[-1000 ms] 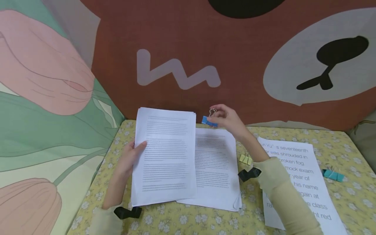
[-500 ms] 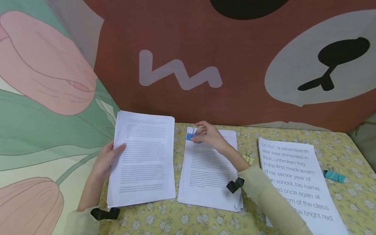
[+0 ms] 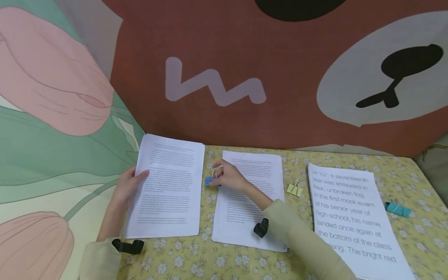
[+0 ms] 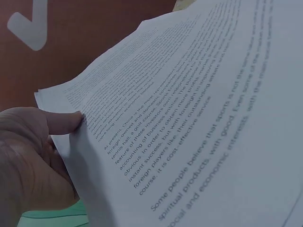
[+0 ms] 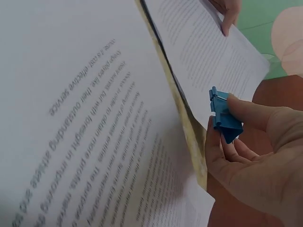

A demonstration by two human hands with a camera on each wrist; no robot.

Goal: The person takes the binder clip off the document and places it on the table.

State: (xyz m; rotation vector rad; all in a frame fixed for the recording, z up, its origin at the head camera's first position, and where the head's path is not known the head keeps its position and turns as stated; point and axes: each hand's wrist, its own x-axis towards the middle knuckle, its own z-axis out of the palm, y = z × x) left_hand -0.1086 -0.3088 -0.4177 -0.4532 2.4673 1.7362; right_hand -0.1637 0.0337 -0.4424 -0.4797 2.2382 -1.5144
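My left hand (image 3: 126,186) grips the left edge of a stack of printed paper (image 3: 168,190), its thumb on top and the other fingers beneath. In the left wrist view the thumb of that hand (image 4: 40,156) lies flat on the printed face. Between the thumb and fingers of my right hand (image 3: 229,177) is a blue binder clip (image 3: 209,181), held above the gap between two stacks. The right wrist view shows the blue binder clip (image 5: 223,113) pinched, apart from the paper. A second printed stack (image 3: 250,225) lies under my right forearm.
A yellow binder clip (image 3: 295,189) sits right of the second stack. Farther right lie large-print sheets (image 3: 346,210) and a teal binder clip (image 3: 398,209). The flowered tablecloth (image 3: 182,260) ends at a brown patterned wall (image 3: 217,124) behind.
My left hand has carried its paper stack left, off the second stack. The right hand has brought the blue binder clip left and down, toward the gap between the stacks.
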